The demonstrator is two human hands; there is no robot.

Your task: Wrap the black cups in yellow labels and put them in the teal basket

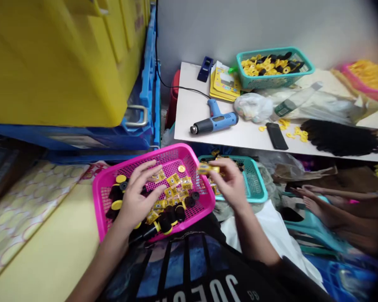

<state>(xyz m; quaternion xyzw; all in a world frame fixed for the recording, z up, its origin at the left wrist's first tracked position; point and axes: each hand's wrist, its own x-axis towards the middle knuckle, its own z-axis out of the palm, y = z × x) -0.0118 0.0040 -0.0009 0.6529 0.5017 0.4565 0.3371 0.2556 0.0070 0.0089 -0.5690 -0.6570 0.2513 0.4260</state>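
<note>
A pink basket [104, 184] rests on my lap, filled with several black-and-yellow caps and small yellow labelled pieces [173, 181]. My left hand [137, 195] lies inside it, fingers spread over the pieces and touching them. My right hand [228, 181] hovers just right of the basket's rim, above a teal basket [256, 184], pinching a small yellow piece [208, 169] between thumb and fingers.
A low white table [189, 113] holds a blue heat gun [214, 121], a black phone [276, 135], a plastic bag, a bottle, yellow cards and a teal basket of caps [272, 67]. Yellow and blue crates stand at left. Another person's feet [315, 201] rest at right.
</note>
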